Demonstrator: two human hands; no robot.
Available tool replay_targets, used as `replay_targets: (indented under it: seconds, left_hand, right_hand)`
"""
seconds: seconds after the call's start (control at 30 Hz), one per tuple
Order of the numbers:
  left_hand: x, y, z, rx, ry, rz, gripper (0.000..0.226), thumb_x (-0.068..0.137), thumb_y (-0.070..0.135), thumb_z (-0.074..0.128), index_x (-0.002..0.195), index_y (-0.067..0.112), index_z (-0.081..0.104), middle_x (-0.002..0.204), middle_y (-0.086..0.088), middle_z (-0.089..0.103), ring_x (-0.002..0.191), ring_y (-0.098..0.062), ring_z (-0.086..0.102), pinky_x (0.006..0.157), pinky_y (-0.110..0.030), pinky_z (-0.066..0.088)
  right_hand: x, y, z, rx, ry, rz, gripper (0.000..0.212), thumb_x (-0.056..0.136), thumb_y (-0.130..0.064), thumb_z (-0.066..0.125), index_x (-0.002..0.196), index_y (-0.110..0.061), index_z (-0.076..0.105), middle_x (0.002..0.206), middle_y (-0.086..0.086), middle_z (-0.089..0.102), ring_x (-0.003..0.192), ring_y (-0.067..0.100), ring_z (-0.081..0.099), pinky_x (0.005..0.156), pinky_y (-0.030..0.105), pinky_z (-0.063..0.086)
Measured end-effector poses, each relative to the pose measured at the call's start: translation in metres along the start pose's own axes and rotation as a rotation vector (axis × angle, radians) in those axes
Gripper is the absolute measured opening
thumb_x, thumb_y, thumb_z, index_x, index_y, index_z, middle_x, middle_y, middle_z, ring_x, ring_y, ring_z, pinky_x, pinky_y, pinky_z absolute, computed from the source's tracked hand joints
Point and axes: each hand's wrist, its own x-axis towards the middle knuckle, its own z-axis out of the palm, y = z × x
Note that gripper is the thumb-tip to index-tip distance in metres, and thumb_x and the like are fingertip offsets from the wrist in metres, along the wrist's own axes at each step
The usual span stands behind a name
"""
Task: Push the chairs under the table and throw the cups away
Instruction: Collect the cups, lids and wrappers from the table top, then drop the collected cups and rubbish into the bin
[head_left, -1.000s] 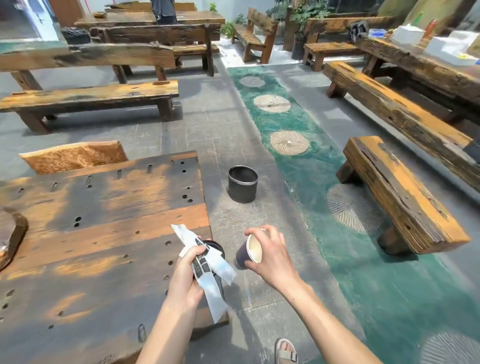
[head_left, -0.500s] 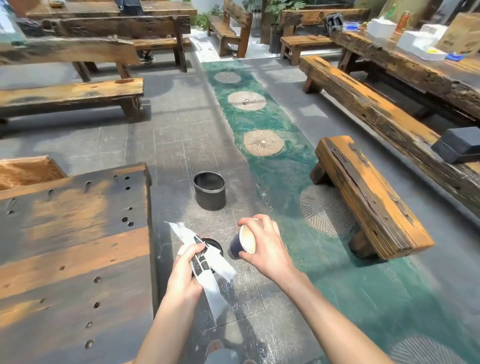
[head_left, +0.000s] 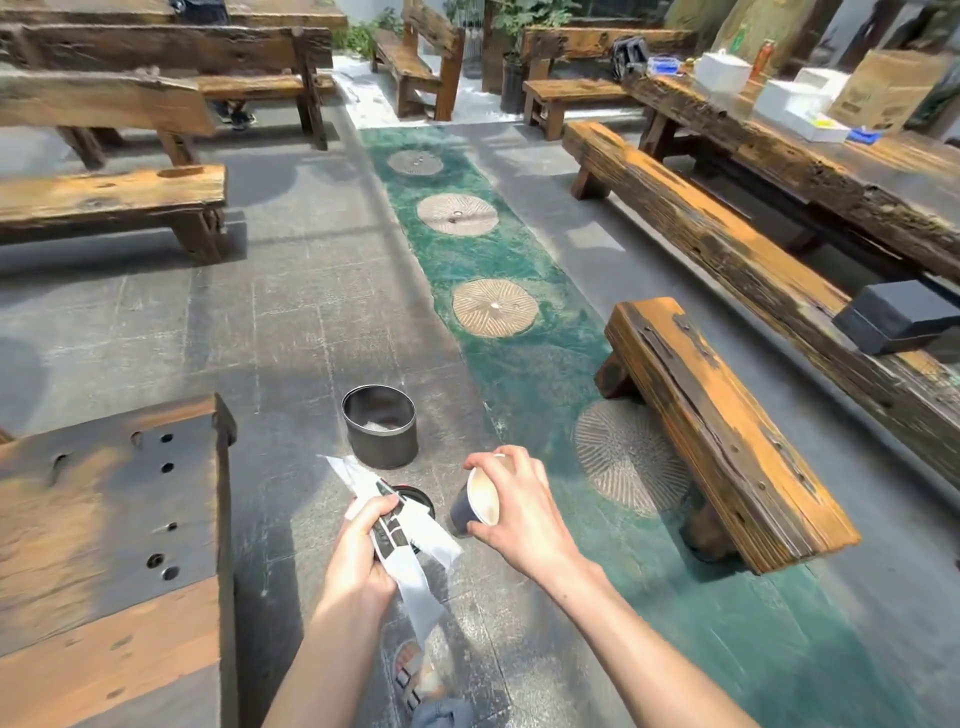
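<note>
1. Near the lower middle of the view, the right hand (head_left: 519, 512) has its grip closed around a dark paper cup (head_left: 475, 505), tipped on its side so the pale inside faces the camera.
2. At nine o'clock from that cup, the left hand (head_left: 361, 551) has its grip closed on a second dark cup (head_left: 415, 501) together with crumpled white wrappers (head_left: 410, 551) printed with black marks; only the cup's rim shows past the paper.
3. At twelve o'clock from the two hands, a round dark metal bin (head_left: 380, 426) stands upright on the grey stone floor (head_left: 291, 332), open at the top (something pale lies in the bottom, too unclear to name).
4. At nine o'clock from the hands, the worn wooden surface (head_left: 109, 545), dotted with round holes, fills the lower left corner.
5. At three o'clock, a short wooden bench (head_left: 722, 436) stands on a green strip of floor (head_left: 519, 343) set with round carved stones.
6. At six o'clock, a sandalled foot (head_left: 415, 670) shows between the forearms, blurred.
7. Further out, toward one and two o'clock, a long bench (head_left: 727, 244) runs beside a long table carrying white boxes (head_left: 789, 101).
</note>
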Motion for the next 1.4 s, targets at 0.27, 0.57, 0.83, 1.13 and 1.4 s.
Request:
replay_targets:
  seconds: [0.27,0.57,0.83,1.13,1.4]
  left_hand:
    - [0.103,0.063,0.055,-0.008,-0.04,-0.048,0.052,0.066,0.005,0.069,0.116,0.01,0.056,0.083,-0.016,0.069,0.068,-0.029,0.071,0.072,-0.041,0.059]
    - [0.184,0.127,0.077,0.029,0.032,-0.005,0.022,0.086,0.003,0.062,0.107,0.008,0.058,0.073,-0.016,0.069,0.058,-0.028,0.068,0.052,-0.034,0.055]
    - [0.285,0.183,0.101,-0.088,0.101,0.092,0.052,0.071,0.008,0.073,0.119,0.007,0.055,0.094,-0.017,0.063,0.079,-0.027,0.065,0.07,-0.035,0.057]
    - [0.394,0.224,0.143,-0.195,0.304,0.068,0.035,0.079,0.006,0.071,0.11,0.01,0.057,0.083,-0.012,0.061,0.069,-0.024,0.063,0.065,-0.035,0.054]
    - [0.446,0.247,0.151,-0.386,0.364,0.11,0.037,0.081,0.003,0.069,0.116,0.007,0.058,0.084,-0.014,0.065,0.069,-0.025,0.068,0.068,-0.037,0.058]
  right_hand:
    - [0.132,-0.004,-0.002,-0.022,-0.001,0.028,0.074,0.071,-0.027,0.084,0.135,-0.037,0.048,0.141,0.001,0.035,0.129,0.025,0.033,0.109,0.03,0.033]
    - [0.257,-0.013,0.021,-0.005,-0.072,-0.035,0.071,0.072,-0.025,0.082,0.133,-0.038,0.05,0.137,0.001,0.037,0.126,0.026,0.034,0.103,0.027,0.032]
    - [0.4,-0.006,0.055,0.012,-0.222,-0.136,0.069,0.075,-0.024,0.081,0.133,-0.039,0.048,0.135,-0.003,0.038,0.125,0.023,0.033,0.101,0.031,0.036]
    - [0.575,0.014,0.077,0.029,-0.455,-0.261,0.066,0.076,-0.027,0.082,0.134,-0.035,0.051,0.137,0.003,0.039,0.125,0.026,0.035,0.097,0.029,0.029]
    - [0.662,0.006,0.1,-0.034,-0.584,-0.385,0.067,0.074,-0.027,0.084,0.133,-0.037,0.053,0.131,-0.001,0.04,0.123,0.023,0.036,0.098,0.027,0.025]
